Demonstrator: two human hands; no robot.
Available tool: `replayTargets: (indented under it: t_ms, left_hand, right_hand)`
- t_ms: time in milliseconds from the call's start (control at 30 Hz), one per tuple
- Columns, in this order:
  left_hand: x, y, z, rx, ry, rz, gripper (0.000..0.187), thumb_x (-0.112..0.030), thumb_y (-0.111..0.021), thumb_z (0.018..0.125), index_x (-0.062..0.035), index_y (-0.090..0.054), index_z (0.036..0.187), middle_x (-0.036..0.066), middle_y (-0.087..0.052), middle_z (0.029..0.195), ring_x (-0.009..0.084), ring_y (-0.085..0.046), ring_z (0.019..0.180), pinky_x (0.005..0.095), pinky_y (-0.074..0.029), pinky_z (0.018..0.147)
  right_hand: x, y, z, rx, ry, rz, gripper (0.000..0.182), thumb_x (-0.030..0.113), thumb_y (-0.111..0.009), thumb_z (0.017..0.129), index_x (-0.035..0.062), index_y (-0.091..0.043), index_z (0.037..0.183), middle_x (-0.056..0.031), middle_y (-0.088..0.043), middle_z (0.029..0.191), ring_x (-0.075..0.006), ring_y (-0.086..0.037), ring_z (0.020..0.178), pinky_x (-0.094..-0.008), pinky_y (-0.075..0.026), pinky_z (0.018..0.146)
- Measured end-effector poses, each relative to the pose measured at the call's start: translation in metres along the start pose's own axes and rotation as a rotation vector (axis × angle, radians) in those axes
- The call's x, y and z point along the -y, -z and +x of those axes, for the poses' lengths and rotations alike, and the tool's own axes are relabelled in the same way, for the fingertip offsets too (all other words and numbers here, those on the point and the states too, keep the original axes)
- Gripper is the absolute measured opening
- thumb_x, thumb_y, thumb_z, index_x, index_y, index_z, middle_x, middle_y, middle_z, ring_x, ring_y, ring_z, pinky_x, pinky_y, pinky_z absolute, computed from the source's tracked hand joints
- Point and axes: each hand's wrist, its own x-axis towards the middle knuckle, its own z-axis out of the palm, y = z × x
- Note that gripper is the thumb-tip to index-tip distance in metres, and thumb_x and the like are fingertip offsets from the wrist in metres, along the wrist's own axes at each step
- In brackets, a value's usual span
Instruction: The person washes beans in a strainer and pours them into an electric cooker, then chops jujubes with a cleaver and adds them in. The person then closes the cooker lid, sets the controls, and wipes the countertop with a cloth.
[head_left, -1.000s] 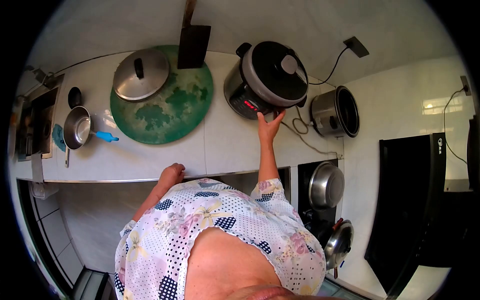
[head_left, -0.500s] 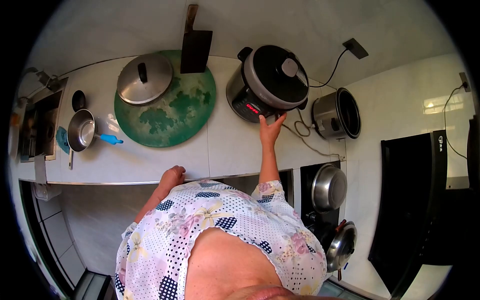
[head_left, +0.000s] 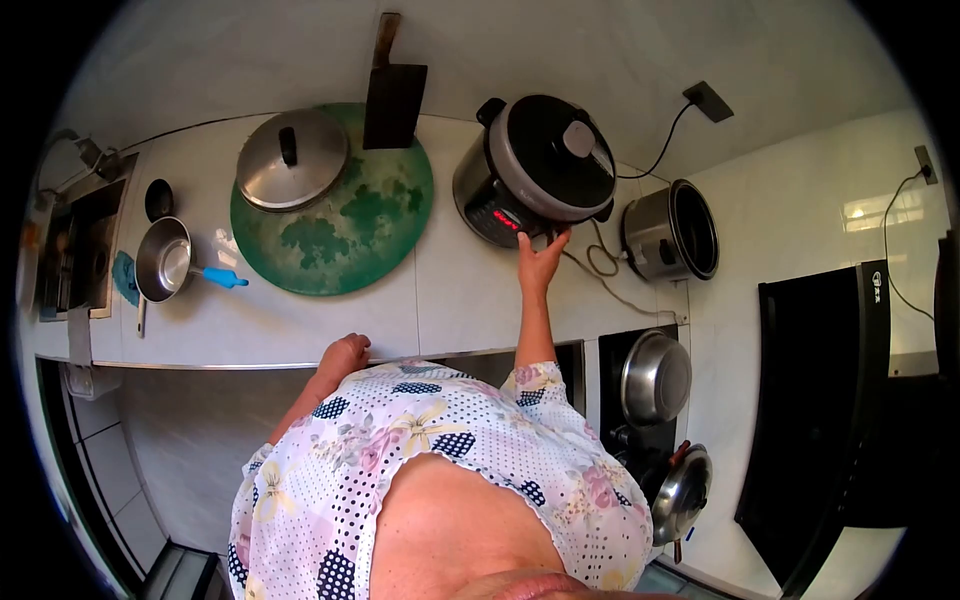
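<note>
In the head view, a pale-walled kitchen holds a long white table, where a round black-and-silver electric cooker stands right of a round, mottled green board. The right hand, thumb and fingers spread, touches the cooker's lower front beside red display characters too blurred to read; the left hand curls loosely at the table's front edge, its grip unclear. A white logo on the black, slab-shaped range hood is likewise illegible.
</note>
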Motion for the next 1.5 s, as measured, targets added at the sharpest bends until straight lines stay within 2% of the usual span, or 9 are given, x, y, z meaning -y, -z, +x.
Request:
replayTargets:
  t_ms: [200, 300, 400, 600, 800, 900, 1200, 1400, 1500]
  left_hand:
    - [0.005, -0.005, 0.005, -0.014, -0.004, 0.006, 0.018, -0.010, -0.057, 0.075, -0.0043, -0.064, 0.091, 0.018, -0.063, 0.087, 0.0349, -0.062, 0.080, 0.0429, -0.051, 0.073]
    - [0.002, -0.002, 0.005, -0.008, 0.007, -0.017, 0.018, -0.010, -0.057, 0.075, -0.0044, -0.064, 0.091, 0.017, -0.063, 0.087, 0.0349, -0.062, 0.080, 0.0428, -0.051, 0.073]
    - [0.007, -0.005, 0.004, -0.006, -0.012, -0.019, 0.018, -0.010, -0.057, 0.075, -0.0045, -0.064, 0.091, 0.017, -0.063, 0.086, 0.0349, -0.062, 0.080, 0.0429, -0.051, 0.072]
    - [0.010, -0.007, 0.005, -0.027, -0.033, -0.007, 0.017, -0.009, -0.057, 0.075, -0.0046, -0.064, 0.091, 0.017, -0.063, 0.085, 0.0350, -0.062, 0.079, 0.0432, -0.051, 0.071]
    - [0.006, -0.005, 0.003, 0.000, -0.024, -0.003, 0.018, -0.009, -0.058, 0.075, -0.0048, -0.063, 0.091, 0.017, -0.063, 0.085, 0.0351, -0.062, 0.079, 0.0433, -0.051, 0.071]
    - [0.006, -0.007, 0.006, -0.001, -0.042, 0.007, 0.018, -0.009, -0.058, 0.074, -0.0048, -0.063, 0.091, 0.017, -0.063, 0.085, 0.0350, -0.062, 0.079, 0.0434, -0.051, 0.071]
    - [0.009, -0.008, 0.004, 0.014, -0.034, 0.001, 0.017, -0.009, -0.058, 0.074, -0.0044, -0.064, 0.090, 0.017, -0.063, 0.085, 0.0354, -0.062, 0.080, 0.0434, -0.050, 0.071]
    - [-0.004, -0.004, 0.005, 0.022, -0.018, 0.006, 0.018, -0.009, -0.058, 0.075, -0.0043, -0.064, 0.091, 0.017, -0.063, 0.086, 0.0354, -0.062, 0.080, 0.0434, -0.050, 0.071]
    - [-0.004, -0.001, 0.005, 0.020, -0.001, 0.008, 0.017, -0.009, -0.058, 0.075, -0.0043, -0.063, 0.091, 0.017, -0.063, 0.086, 0.0355, -0.062, 0.080, 0.0434, -0.050, 0.071]
  right_hand:
    - [0.007, 0.004, 0.001, 0.042, 0.002, 0.018, 0.091, 0.007, -0.073, 0.074, -0.0006, -0.014, 0.142, -0.0229, -0.033, 0.140, -0.0324, -0.037, 0.130, -0.0367, -0.033, 0.104]
    - [-0.003, -0.003, 0.001, -0.002, 0.023, 0.011, 0.094, 0.008, -0.074, 0.072, -0.0016, -0.013, 0.142, -0.0210, -0.036, 0.138, -0.0318, -0.039, 0.127, -0.0373, -0.029, 0.107]
    - [-0.008, -0.007, -0.002, -0.036, 0.059, -0.002, 0.094, 0.008, -0.074, 0.072, -0.0008, -0.013, 0.143, -0.0206, -0.036, 0.138, -0.0313, -0.039, 0.127, -0.0368, -0.031, 0.106]
    - [0.011, -0.002, -0.003, 0.015, -0.053, 0.110, 0.094, 0.007, -0.074, 0.073, -0.0005, -0.012, 0.143, -0.0199, -0.033, 0.141, -0.0308, -0.037, 0.129, -0.0364, -0.035, 0.103]
    - [-0.005, -0.007, -0.001, -0.034, 0.072, 0.000, 0.092, 0.004, -0.073, 0.072, -0.0005, -0.014, 0.142, -0.0201, -0.031, 0.142, -0.0311, -0.036, 0.130, -0.0366, -0.031, 0.106]
    - [0.000, -0.001, 0.000, 0.002, 0.004, 0.043, 0.089, 0.006, -0.073, 0.073, -0.0003, -0.017, 0.141, -0.0212, -0.032, 0.141, -0.0317, -0.037, 0.129, -0.0360, -0.031, 0.106]
    - [-0.005, -0.007, 0.001, -0.034, 0.043, 0.066, 0.093, 0.005, -0.075, 0.070, -0.0019, -0.015, 0.141, -0.0214, -0.034, 0.140, -0.0323, -0.037, 0.129, -0.0377, -0.029, 0.107]
    - [0.005, 0.002, 0.003, 0.013, -0.037, 0.128, 0.089, 0.005, -0.073, 0.072, 0.0004, -0.018, 0.142, -0.0192, -0.034, 0.141, -0.0302, -0.038, 0.130, -0.0373, -0.032, 0.105]
    - [0.018, 0.000, 0.000, 0.003, -0.086, 0.117, 0.094, 0.007, -0.075, 0.071, -0.0016, -0.014, 0.142, -0.0210, -0.035, 0.140, -0.0322, -0.039, 0.128, -0.0383, -0.031, 0.106]
